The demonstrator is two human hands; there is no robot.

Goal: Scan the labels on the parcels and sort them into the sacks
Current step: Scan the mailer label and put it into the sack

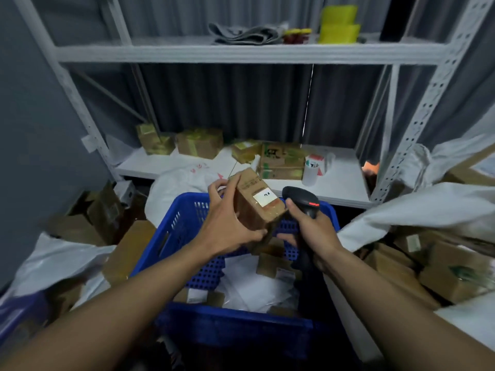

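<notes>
Cardboard parcel (253, 211) | L hand (227, 226) fingers curled round it | R hand (314, 232) fingers grip blk scanner (302, 199) | over blue crate (182, 223)

Yellow tubs (339, 24) — folded grey cloth (241, 34)

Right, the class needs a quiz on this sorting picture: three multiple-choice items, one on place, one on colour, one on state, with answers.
1. Where is the brown parcel held? A over the blue crate; B flat on the floor; C inside a drawer.
2. What colour are the tubs on the top shelf? A red; B yellow; C black.
3. What is the right hand doing? A hanging idle; B gripping the scanner; C pressing the shelf.
Answers: 1 A, the left hand holds it above the crate; 2 B, both stacked tubs are yellow; 3 B, it wraps the scanner's handle.
</notes>
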